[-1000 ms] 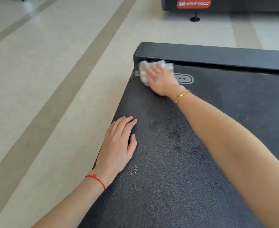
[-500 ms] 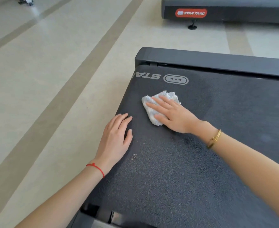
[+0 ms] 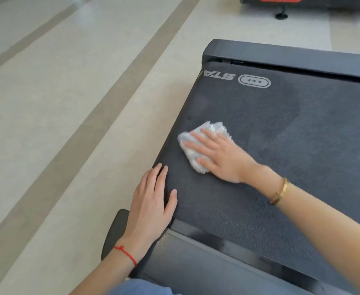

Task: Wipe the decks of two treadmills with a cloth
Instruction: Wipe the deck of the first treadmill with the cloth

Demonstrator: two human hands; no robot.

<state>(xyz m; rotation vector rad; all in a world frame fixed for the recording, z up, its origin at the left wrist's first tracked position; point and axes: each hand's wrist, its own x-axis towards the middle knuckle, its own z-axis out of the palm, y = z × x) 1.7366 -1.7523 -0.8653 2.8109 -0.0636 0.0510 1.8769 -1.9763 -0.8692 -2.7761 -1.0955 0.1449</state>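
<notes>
Wiping the deck's (image 3: 302,145) left edge: right hand (image 3: 223,158) flat on cloth (image 3: 196,154) (left hand (image 3: 151,201) flat, bracing); right side likely next.

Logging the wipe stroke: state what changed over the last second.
The right hand drew the white cloth back along the treadmill belt, from beside the printed logo toward the person. It presses the cloth flat throughout. The left hand stays flat on the belt's left edge.

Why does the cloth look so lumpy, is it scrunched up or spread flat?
Scrunched up. The cloth sits in a wrinkled wad on the deck, with the right hand pressing flat on it.
</notes>
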